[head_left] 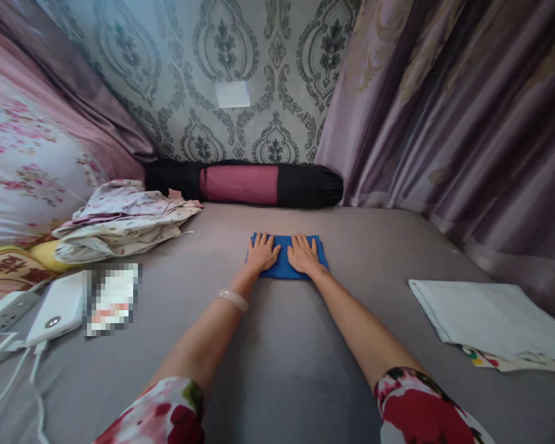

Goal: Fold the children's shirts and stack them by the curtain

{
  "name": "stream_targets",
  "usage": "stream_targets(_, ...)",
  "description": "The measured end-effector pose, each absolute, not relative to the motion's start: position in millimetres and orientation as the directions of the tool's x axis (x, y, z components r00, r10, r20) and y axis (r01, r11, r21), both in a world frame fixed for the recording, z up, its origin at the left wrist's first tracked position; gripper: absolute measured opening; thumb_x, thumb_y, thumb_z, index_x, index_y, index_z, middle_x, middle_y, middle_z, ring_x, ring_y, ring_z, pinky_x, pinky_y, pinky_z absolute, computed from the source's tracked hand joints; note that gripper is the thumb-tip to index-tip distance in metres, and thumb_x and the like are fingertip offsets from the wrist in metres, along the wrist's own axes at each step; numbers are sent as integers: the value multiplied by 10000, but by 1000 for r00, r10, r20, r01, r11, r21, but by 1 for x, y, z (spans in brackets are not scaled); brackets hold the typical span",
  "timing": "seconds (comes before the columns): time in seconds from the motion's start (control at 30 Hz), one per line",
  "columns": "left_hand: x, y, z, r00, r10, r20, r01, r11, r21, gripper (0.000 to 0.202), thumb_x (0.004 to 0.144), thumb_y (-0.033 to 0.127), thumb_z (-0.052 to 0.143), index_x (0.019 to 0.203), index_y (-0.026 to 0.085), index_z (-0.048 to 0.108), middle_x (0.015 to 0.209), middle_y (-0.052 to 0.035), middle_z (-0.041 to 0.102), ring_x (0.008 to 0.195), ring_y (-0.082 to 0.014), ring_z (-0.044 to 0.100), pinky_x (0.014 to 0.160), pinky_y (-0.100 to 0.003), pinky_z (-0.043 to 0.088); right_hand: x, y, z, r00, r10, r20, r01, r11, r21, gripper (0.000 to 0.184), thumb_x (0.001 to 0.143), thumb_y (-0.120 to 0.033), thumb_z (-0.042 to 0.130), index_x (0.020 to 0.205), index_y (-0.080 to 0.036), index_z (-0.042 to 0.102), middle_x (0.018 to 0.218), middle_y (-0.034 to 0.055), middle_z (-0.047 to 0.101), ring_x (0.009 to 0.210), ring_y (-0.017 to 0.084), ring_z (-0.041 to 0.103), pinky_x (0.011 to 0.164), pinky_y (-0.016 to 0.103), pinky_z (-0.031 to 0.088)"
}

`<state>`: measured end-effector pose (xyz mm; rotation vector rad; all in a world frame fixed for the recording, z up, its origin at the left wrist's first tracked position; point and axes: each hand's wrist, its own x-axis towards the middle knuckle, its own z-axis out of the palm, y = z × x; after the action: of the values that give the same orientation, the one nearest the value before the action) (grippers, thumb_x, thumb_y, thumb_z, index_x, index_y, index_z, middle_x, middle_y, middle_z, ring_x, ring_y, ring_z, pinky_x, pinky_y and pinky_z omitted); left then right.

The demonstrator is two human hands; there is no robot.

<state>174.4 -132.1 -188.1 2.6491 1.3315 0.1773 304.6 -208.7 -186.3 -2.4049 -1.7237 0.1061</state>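
A folded blue cloth (283,266) lies flat on the grey bed sheet (277,364), straight ahead of me. On its left part rests my left hand (262,251), palm down with the fingers spread. My right hand (304,253) presses flat on the right part, its fingers stretched out too. Between the two thumbs a strip of blue fabric shows. The cloth under both palms is hidden. A pale bangle (232,300) circles my left wrist.
A black and pink rolled bag (238,184) lies along the patterned wall. Crumpled clothes (129,216), a white power bank (58,308) with cables and a power strip (9,311) are at left. Folded white fabric (494,314) lies at right, near the purple curtain (398,111).
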Motion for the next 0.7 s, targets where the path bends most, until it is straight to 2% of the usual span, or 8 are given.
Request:
stream_targets(0.07, 168, -129, -185, 616, 787, 36, 762, -607, 225, 597, 968, 482, 210, 1465, 168, 317, 1555, -126, 266, 1440, -254, 217, 1149, -481, 199, 310, -213, -182, 326, 944, 53, 930, -311, -195, 588, 961, -343, 205, 1474, -76, 310, 1555, 127, 254, 1440, 239, 170, 1158, 491, 85)
stream_targets(0.17, 157, -126, -186, 617, 781, 101, 751, -622, 223, 603, 978, 473, 177, 1471, 148, 297, 1554, -130, 268, 1436, -225, 233, 1160, -427, 190, 320, -221, -181, 382, 914, 132, 917, -358, -176, 598, 961, -343, 203, 1470, -45, 304, 1556, 146, 241, 1444, 258, 145, 1156, 502, 65)
stream_targets(0.33, 149, -124, -194, 606, 794, 52, 769, -601, 217, 621, 975, 487, 179, 1476, 136, 286, 1562, -123, 246, 1450, -240, 189, 1163, -439, 180, 331, -230, -190, 419, 903, 91, 900, -401, -169, 603, 965, -346, 196, 1480, -41, 272, 1549, 142, 264, 1432, 252, 188, 1148, 467, 147)
stream_targets(0.53, 151, -122, -196, 610, 791, 50, 767, -605, 213, 612, 969, 494, 202, 1471, 156, 297, 1561, -118, 253, 1446, -244, 199, 1158, -445, 189, 330, -229, -195, 428, 895, 123, 895, -402, -192, 590, 961, -345, 217, 1466, -53, 307, 1534, 135, 305, 1414, 254, 230, 1142, 444, 172)
stream_targets(0.7, 142, -117, -197, 630, 776, 38, 735, -611, 292, 621, 970, 495, 200, 1464, 136, 314, 1554, -121, 270, 1448, -237, 192, 1162, -407, 194, 333, -229, -188, 423, 904, 58, 891, -403, -209, 601, 964, -361, 211, 1480, -60, 278, 1548, 125, 273, 1424, 253, 205, 1146, 449, 175)
